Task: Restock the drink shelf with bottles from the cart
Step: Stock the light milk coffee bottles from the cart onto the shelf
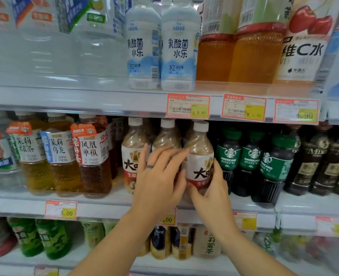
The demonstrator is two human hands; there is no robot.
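Three beige milk-tea bottles with white caps stand in a row on the middle shelf [112, 198]. My right hand [212, 188] grips the rightmost milk-tea bottle [199, 150] low on its red and white label, thumb on the right side. My left hand [160, 176], with a ring on one finger, lies spread over the middle milk-tea bottle [167, 136], its fingertips reaching the rightmost bottle. The leftmost milk-tea bottle [131, 152] stands free beside it. The cart is out of view.
Amber tea bottles [92, 156] stand left of the milk teas, green-labelled Americano coffee bottles [250, 156] to the right. White yoghurt-drink bottles [178, 46] and orange drinks fill the upper shelf. Price tags [187, 105] line the shelf edges. More bottles fill the bottom shelf.
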